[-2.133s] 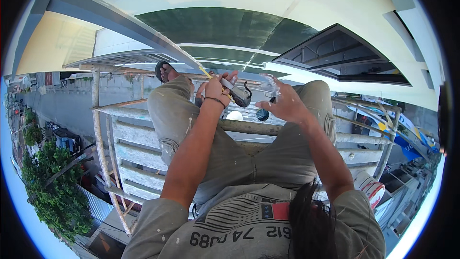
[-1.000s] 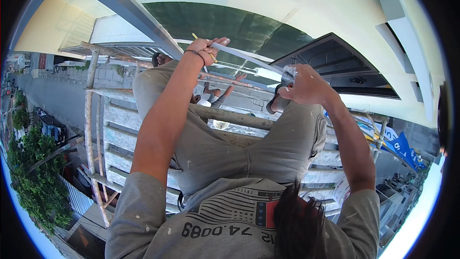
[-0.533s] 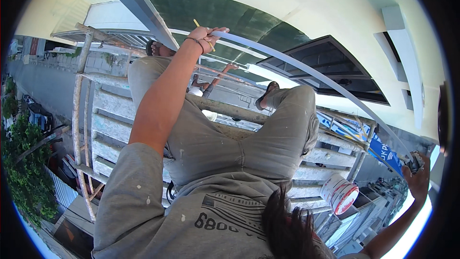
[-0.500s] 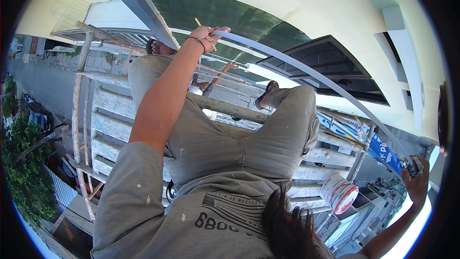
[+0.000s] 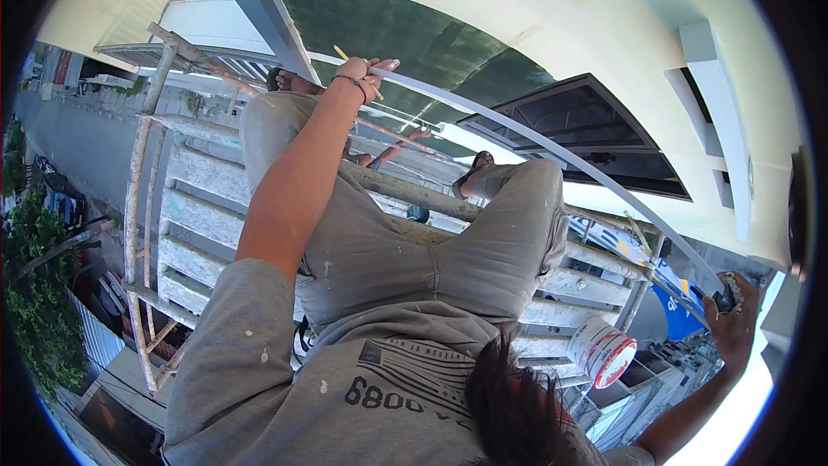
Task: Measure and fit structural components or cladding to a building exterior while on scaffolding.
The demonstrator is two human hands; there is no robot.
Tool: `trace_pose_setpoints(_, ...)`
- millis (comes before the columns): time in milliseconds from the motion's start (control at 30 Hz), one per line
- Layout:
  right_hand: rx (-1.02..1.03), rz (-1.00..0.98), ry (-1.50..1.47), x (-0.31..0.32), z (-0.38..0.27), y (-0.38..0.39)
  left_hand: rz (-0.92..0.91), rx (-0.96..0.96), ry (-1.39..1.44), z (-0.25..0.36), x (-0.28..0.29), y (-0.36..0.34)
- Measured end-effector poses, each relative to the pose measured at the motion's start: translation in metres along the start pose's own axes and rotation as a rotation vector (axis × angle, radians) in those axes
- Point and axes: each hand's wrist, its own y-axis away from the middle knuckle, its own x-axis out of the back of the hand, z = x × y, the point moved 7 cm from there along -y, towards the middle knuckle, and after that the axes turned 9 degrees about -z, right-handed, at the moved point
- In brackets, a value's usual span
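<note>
I sit on a wooden scaffold (image 5: 203,198) with my knees bent. My left hand (image 5: 366,76) is raised ahead of me, pinching the end of a white tape blade (image 5: 552,148) together with a thin yellow pencil (image 5: 343,55). The blade arcs across to the far right. There my right hand (image 5: 733,328) is stretched out low and grips the dark tape measure case (image 5: 723,295). Both hands are close to the pale wall (image 5: 604,26).
A white paint bucket (image 5: 601,351) with a red band stands on the planks by my right hip. A dark window awning (image 5: 595,134) juts from the wall. Far below on the left are a street (image 5: 82,142), trees (image 5: 39,328) and parked vehicles.
Both hands were together above my knees; my right hand has swung out to the far right, drawing the tape out long, while my left hand rose toward the wall.
</note>
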Motion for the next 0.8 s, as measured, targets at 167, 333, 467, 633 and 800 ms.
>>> trace_pose_setpoints(167, 0.000, -0.041, 0.001, -0.007, -0.001, -0.001, -0.039, 0.019, 0.064, -0.007, 0.016, -0.007)
trace_pose_setpoints(333, 0.003, -0.037, -0.044, -0.012, -0.008, -0.006, 0.077, -0.021, 0.119, -0.007, 0.020, -0.004)
trace_pose_setpoints(467, 0.038, -0.041, 0.089, -0.007, -0.016, -0.002, 0.181, 0.046, 0.067, -0.022, -0.003, 0.007)
trace_pose_setpoints(633, 0.069, -0.014, 0.218, -0.002, -0.034, -0.011, 0.158, 0.052, 0.129, -0.022, -0.002, -0.002)
trace_pose_setpoints(800, 0.057, -0.047, 0.014, -0.002, -0.050, -0.022, 0.055, 0.022, 0.154, -0.009, 0.014, -0.020)
